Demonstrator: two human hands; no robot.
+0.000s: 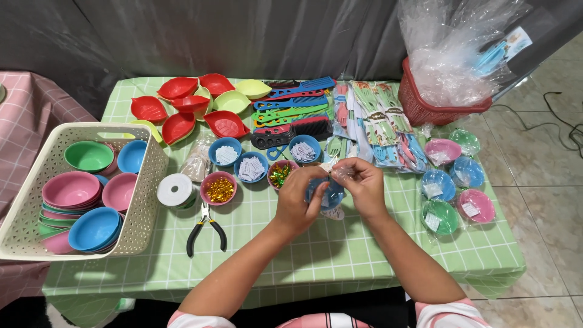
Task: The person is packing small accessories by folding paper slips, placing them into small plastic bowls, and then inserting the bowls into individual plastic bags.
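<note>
While both hands sit close together over the middle of the green checked tabletop [291,255], the left hand [297,203] and right hand [364,185] are pinching the top of a clear plastic bag [341,174] that has a small blue bowl [325,195] inside it, fingers closed on the gathered plastic, and the bowl hangs just under the fingertips, right above the tabletop. Just behind the hands there's a row of little bowls: blue ones with white paper slips [250,167], a pink one with gold bits [219,189] and another with shiny green and gold bits [280,175]. A white spool [175,190] sits left of those, with black-handled pliers [205,229] lying just in front of it. Far left, a cream perforated basket [146,200] holds stacked pink, blue and green bowls. At the back there are red and yellow-green leaf-shaped dishes [189,109], then a pile of combs [294,109] in blue, red, green and black, then packs of plastic forks [376,121]. Off to the right, a cluster of already bagged bowls [458,188] in pink, blue and green lies on the tabletop, well apart from the hands. A red basket [425,109] stuffed with clear bags stands at the back right corner.
</note>
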